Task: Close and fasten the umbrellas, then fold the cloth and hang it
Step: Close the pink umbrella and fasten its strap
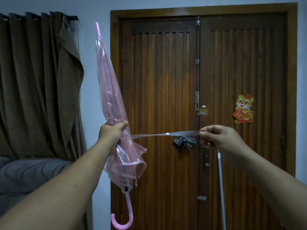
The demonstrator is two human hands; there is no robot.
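While the wooden double door [204,103] fills the background, with brown curtain [38,83] left of the grip, the left hand [111,132] clenches the closed pink umbrella [110,103] around its gathered canopy, tip up above the fist, hooked handle [122,218] hanging below. From that grip the strap [166,134] runs taut rightward to the right hand [216,137], which pinches its end between thumb and fingers. White snap [167,134] sits midway along the strap. Striped cloth [184,143] hangs on door behind, just left of right hand.
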